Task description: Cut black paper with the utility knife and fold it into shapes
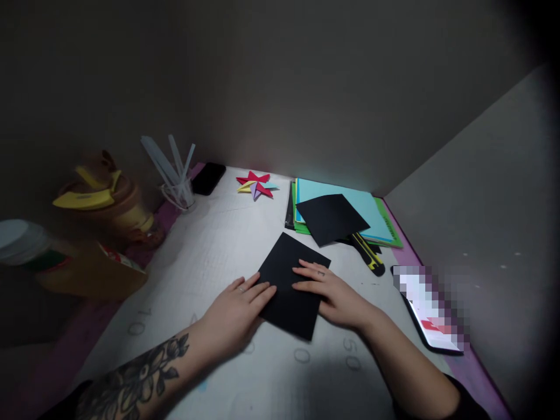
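Note:
A square black sheet of paper (282,259) lies turned at an angle on the white table cover. Across its left edge rests my left hand (236,306), fingers stretched out on the paper. My right hand (330,291) lies on the right part of the sheet with its fingers spread, the thumb partly hidden near the edge. Neither hand grips anything. Just beyond, a second black sheet (332,219) sits askew on a stack of coloured paper (371,216). The yellow and black utility knife (370,255) sticks out from beneath that second sheet.
Folded paper stars (256,186) lie at the back, near a dark phone (209,178). A clear cup (181,195) holds white strips. Along the left stand a brown pot (126,204) and a white-lidded container (21,239). A lit phone (429,315) lies at the right edge.

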The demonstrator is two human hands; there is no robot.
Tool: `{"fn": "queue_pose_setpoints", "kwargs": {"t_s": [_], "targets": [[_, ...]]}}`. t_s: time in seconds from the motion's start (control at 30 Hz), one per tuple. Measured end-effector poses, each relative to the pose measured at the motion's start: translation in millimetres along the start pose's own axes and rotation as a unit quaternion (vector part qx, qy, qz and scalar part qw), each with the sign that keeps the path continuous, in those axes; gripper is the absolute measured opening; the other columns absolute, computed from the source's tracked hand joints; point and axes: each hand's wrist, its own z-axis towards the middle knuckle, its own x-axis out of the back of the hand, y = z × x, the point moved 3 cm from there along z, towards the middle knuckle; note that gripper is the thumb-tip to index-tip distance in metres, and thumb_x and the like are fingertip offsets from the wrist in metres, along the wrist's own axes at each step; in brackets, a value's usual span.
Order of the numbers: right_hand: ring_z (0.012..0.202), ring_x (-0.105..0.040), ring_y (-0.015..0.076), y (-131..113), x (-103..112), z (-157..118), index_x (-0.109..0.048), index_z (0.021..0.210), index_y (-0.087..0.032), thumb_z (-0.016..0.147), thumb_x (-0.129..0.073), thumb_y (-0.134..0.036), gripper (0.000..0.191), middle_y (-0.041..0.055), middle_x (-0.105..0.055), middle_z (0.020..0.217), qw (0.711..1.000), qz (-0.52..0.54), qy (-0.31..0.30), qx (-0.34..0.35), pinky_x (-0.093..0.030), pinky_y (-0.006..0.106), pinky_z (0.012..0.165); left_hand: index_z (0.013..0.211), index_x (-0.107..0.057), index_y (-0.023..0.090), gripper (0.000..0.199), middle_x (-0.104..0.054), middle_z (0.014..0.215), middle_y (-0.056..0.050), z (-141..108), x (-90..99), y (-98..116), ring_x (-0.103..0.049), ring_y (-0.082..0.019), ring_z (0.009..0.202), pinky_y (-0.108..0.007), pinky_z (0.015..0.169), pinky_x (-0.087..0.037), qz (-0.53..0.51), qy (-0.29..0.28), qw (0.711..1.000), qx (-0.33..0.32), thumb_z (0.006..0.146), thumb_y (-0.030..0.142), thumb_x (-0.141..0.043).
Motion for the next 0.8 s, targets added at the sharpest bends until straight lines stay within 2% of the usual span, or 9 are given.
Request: {"fn": "queue_pose_setpoints", "kwargs": {"t_s": [0.07, 0.13, 0.17, 0.23, 0.33, 0.43, 0.53, 0.67, 0.8], "targets": [[0.131, -0.045, 0.0244, 5.8, -2.4, -3.4, -0.062, 0.120, -0.029, 0.067, -0.043, 0.000, 0.063, 0.0037, -0.058, 0.133, 1.000, -0.008, 0.024, 0.010, -0.040, 0.052, 0.103, 0.128, -0.056, 0.026, 0.047, -0.057, 0.134, -0.011, -0.7, 9.1, -6.4, -0.043, -0.035, 0.130, -0.058, 0.106, -0.031, -0.084, 0.074, 0.993, 0.039, 0.082, 0.017, -0.057], [0.126, -0.051, 0.0216, 6.9, -2.5, -5.9, -0.058, 0.125, -0.027, 0.069, -0.041, 0.001, 0.065, 0.0049, -0.061, 0.130, 0.996, -0.027, 0.082, 0.017, -0.044, 0.048, 0.101, 0.131, -0.052, 0.029, 0.051, -0.051, 0.140, -0.010, -1.7, 20.4, -11.5, -0.049, -0.032, 0.124, -0.053, 0.104, -0.036, -0.235, 0.183, 0.948, 0.113, 0.081, 0.021, -0.063], [0.124, -0.053, 0.0210, 5.3, -1.6, -6.7, -0.055, 0.129, -0.026, 0.071, -0.040, 0.002, 0.066, 0.0064, -0.060, 0.130, 0.991, -0.045, 0.121, 0.018, -0.045, 0.046, 0.100, 0.135, -0.046, 0.031, 0.058, -0.045, 0.144, -0.010, -2.1, 24.5, -13.1, -0.052, -0.030, 0.121, -0.050, 0.101, -0.040, -0.331, 0.233, 0.901, 0.155, 0.080, 0.024, -0.066], [0.125, -0.052, 0.0215, -2.0, 0.2, -6.8, -0.048, 0.136, -0.022, 0.072, -0.039, 0.002, 0.069, 0.0099, -0.058, 0.133, 0.977, -0.095, 0.189, 0.023, -0.044, 0.046, 0.100, 0.139, -0.035, 0.035, 0.068, -0.038, 0.148, -0.009, -1.8, 27.3, -12.6, -0.059, -0.026, 0.111, -0.045, 0.093, -0.048, -0.524, 0.284, 0.771, 0.226, 0.080, 0.031, -0.068], [0.130, -0.046, 0.0230, -19.4, -1.4, -3.0, -0.047, 0.137, -0.020, 0.076, -0.040, 0.001, 0.065, 0.0113, -0.058, 0.133, 0.964, -0.149, 0.202, 0.083, -0.042, 0.046, 0.102, 0.130, -0.045, 0.024, 0.051, -0.050, 0.136, -0.014, 2.3, 25.3, -7.7, -0.064, -0.024, 0.099, -0.042, 0.085, -0.053, -0.714, 0.254, 0.590, 0.281, 0.084, 0.038, -0.062], [0.132, -0.044, 0.0219, -32.9, -4.5, 0.9, -0.054, 0.130, -0.022, 0.081, -0.042, -0.002, 0.054, 0.0086, -0.061, 0.129, 0.964, -0.152, 0.157, 0.154, -0.040, 0.044, 0.104, 0.114, -0.054, 0.013, 0.041, -0.059, 0.123, -0.018, 6.3, 26.4, -12.0, -0.065, -0.028, 0.100, -0.042, 0.086, -0.053, -0.798, 0.195, 0.499, 0.276, 0.088, 0.044, -0.054], [0.135, -0.040, 0.0222, -39.6, -3.0, 0.4, -0.058, 0.124, -0.022, 0.084, -0.041, -0.003, 0.047, 0.0076, -0.062, 0.129, 0.965, -0.125, 0.135, 0.185, -0.037, 0.045, 0.106, 0.112, -0.056, 0.010, 0.038, -0.062, 0.119, -0.019, 9.0, 26.9, -20.8, -0.067, -0.028, 0.097, -0.042, 0.087, -0.053, -0.830, 0.108, 0.484, 0.256, 0.090, 0.041, -0.050], [0.138, -0.033, 0.0275, -49.0, 2.2, -6.0, -0.059, 0.122, -0.020, 0.085, -0.043, -0.011, 0.041, 0.0087, -0.059, 0.131, 0.959, -0.081, 0.141, 0.230, -0.032, 0.050, 0.108, 0.120, -0.055, 0.011, 0.032, -0.065, 0.117, -0.016, 8.9, 23.6, -22.0, -0.069, -0.023, 0.091, -0.035, 0.082, -0.054, -0.806, 0.042, 0.530, 0.260, 0.090, 0.024, -0.053], [0.140, -0.028, 0.0310, -57.4, 0.1, -9.3, -0.058, 0.124, -0.022, 0.079, -0.043, -0.012, 0.049, 0.0065, -0.054, 0.137, 0.957, -0.077, 0.127, 0.250, -0.027, 0.054, 0.109, 0.135, -0.047, 0.015, 0.053, -0.063, 0.123, -0.016, 10.4, 22.0, -8.9, -0.068, -0.023, 0.099, -0.032, 0.087, -0.052, -0.794, -0.008, 0.568, 0.218, 0.084, 0.009, -0.058]]}}
